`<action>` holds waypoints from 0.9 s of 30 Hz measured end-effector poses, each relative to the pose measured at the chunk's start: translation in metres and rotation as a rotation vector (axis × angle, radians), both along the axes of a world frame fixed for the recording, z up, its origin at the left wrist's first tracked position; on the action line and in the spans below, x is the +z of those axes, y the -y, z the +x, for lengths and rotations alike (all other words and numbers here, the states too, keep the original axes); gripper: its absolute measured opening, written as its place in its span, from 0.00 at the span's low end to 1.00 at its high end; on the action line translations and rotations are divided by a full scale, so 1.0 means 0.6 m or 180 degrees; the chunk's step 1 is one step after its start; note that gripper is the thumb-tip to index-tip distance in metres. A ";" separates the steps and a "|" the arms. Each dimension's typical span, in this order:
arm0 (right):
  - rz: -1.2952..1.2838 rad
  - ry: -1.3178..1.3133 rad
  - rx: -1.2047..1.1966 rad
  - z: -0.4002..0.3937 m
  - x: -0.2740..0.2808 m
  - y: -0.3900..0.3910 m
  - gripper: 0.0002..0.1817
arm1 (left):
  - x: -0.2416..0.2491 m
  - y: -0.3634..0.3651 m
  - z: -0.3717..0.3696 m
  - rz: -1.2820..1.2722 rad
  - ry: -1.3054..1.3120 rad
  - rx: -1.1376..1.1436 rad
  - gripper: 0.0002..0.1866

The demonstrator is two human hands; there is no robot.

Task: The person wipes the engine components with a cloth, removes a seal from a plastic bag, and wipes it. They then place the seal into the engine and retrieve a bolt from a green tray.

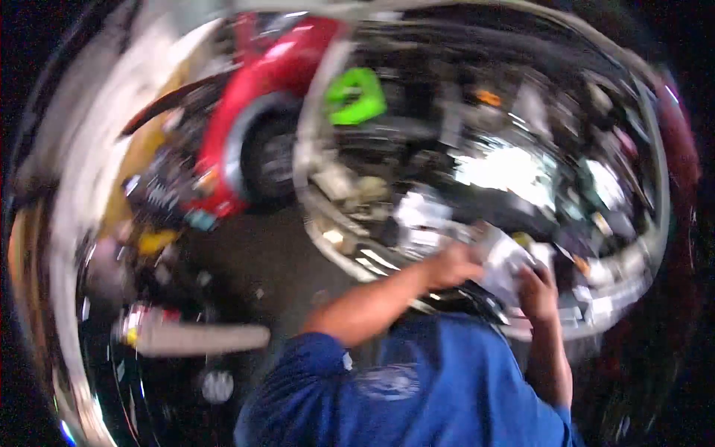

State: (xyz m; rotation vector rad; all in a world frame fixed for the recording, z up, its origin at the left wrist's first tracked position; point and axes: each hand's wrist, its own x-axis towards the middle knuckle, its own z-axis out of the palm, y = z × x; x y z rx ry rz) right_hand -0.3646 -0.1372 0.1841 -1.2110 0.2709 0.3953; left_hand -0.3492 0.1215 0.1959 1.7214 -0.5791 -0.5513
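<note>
Handling a pale item (502,259) right of centre, seemingly; next needs left hand (453,264), right hand (538,292) steady; can't tell finger grip.

Engine bay (302,153): blurred, inner parts unreadable. Pale item (497,259) by left hand (456,265) and right hand (538,292), at bay's near edge: too smeared to identify, grip unclear. Red car (279,63), left of bay: partly hidden behind its rim. Blue shirt (462,387), nearside of bay: print illegible, bottom cut off.

No legible text — blurred print (391,381) on blue shirt (469,384), smeared round emblem (217,387) at lower left
</note>
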 end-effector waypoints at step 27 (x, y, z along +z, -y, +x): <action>-0.0659 0.1645 0.1965 0.004 0.028 -0.112 0.08 | 0.058 -0.015 -0.117 -0.0440 -0.0471 0.1688 0.10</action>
